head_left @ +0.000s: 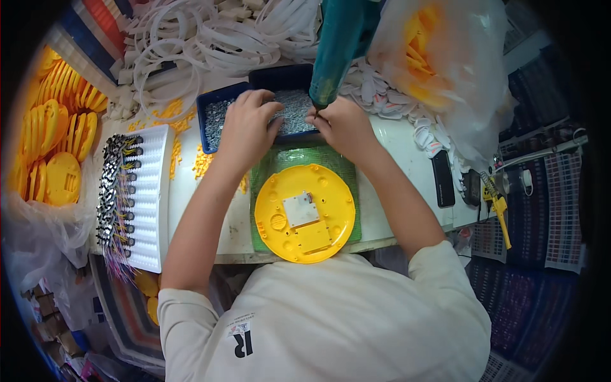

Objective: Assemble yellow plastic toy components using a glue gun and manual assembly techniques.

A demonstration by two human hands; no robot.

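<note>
My left hand [247, 130] is over a blue tray [205, 126] of small silvery screws [296, 109], fingers curved and apart, its fingertips at the screws. My right hand [347, 129] is at the tray's right end, thumb and fingers pinched together at the tip of a teal electric screwdriver [337, 54] that points downward. Whatever sits between those fingers is too small to make out. Nearer to me, a round yellow plastic housing [270, 194] lies on a green mat [347, 167], a white square box [300, 210] fixed in its middle. Neither hand touches the housing.
A white ribbed tray [149, 197] with wired black parts stands left, near scattered small yellow pieces [202, 160]. Yellow covers [48, 134] are heaped far left. White hoops [223, 35] lie behind. A plastic bag [445, 70], white pieces [375, 95] and a black phone [443, 178] are right.
</note>
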